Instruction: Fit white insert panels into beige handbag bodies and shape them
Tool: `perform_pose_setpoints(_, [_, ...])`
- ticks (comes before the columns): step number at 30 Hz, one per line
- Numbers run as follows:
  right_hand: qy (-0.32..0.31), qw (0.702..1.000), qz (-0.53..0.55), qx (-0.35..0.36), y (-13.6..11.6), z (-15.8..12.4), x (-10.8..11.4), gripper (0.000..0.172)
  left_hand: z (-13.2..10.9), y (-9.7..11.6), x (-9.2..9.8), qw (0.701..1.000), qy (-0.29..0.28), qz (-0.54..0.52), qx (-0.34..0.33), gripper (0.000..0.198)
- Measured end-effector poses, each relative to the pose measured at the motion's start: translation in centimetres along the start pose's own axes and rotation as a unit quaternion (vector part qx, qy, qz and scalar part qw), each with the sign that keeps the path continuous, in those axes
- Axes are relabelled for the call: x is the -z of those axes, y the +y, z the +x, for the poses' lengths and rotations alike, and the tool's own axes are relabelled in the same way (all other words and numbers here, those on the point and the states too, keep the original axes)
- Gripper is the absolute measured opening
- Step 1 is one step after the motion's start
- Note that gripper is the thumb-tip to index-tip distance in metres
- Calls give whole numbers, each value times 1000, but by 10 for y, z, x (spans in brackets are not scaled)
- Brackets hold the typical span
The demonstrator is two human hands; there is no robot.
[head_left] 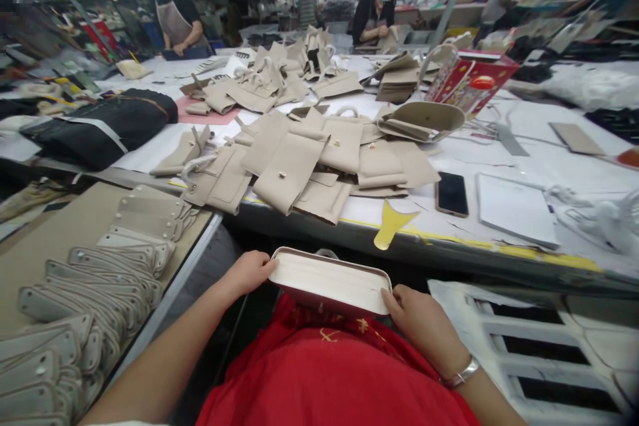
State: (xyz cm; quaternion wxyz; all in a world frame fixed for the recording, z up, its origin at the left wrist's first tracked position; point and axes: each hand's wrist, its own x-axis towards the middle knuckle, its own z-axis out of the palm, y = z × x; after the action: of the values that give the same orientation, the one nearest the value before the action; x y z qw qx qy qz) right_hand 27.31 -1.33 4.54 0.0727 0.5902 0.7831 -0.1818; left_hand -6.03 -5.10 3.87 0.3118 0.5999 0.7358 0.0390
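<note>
A long, narrow bag piece (329,279) with a cream face, rounded corners and a thin raised rim is held level above my lap. Its near side looks dark red. My left hand (252,271) pinches its left end, the thumb at the rim. At the other end my right hand (417,316) grips the corner, thumb on the cream face and fingers hidden behind. Just beyond, on the table edge, lie several beige bag pieces with flaps (292,170) in a heap. A yellow scraper-shaped piece (392,223) overhangs the table edge nearby.
Flat beige strips with rivets (100,279) are stacked on a board at the left. A phone (452,194), a white pad (516,210), a red bag (474,80) and a black bundle (100,126) lie on the table. A white slatted rack (529,343) stands at right. Co-workers work beyond.
</note>
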Motion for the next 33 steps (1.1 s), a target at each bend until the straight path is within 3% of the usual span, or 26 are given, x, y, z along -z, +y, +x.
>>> perform_pose_setpoints(7, [1, 998, -67, 22, 0, -1, -1, 33, 8, 11, -1, 992, 11, 124, -14, 37])
perform_pose_setpoints(16, [-2, 988, -133, 76, -2, -5, 2, 27, 8, 7, 0, 996, -22, 79, -35, 41])
perform_pose_setpoints(19, [2, 989, -132, 66, -5, -7, 6, 26, 7, -3, 3, 998, -54, 21, -30, 50])
perform_pose_setpoints(21, [7, 992, -112, 54, -6, -7, 7, 27, 7, -13, 4, 988, -104, -116, -6, 57])
perform_pose_setpoints(23, [7, 995, -91, 45, -6, -7, 7, 27, 9, -24, 0, 940, -146, -308, 28, 53])
perform_pose_setpoints(25, [6, 997, -70, 33, -4, -5, 5, 28, 12, -31, -8, 885, -158, -435, 46, 46])
perform_pose_setpoints(29, [5, 999, -52, 17, -2, -2, -1, 32, 18, -36, -25, 871, -142, -468, 44, 43])
perform_pose_setpoints(33, [-14, 998, -52, 14, -2, 0, -2, 32, 22, -36, -27, 869, -138, -472, 48, 41])
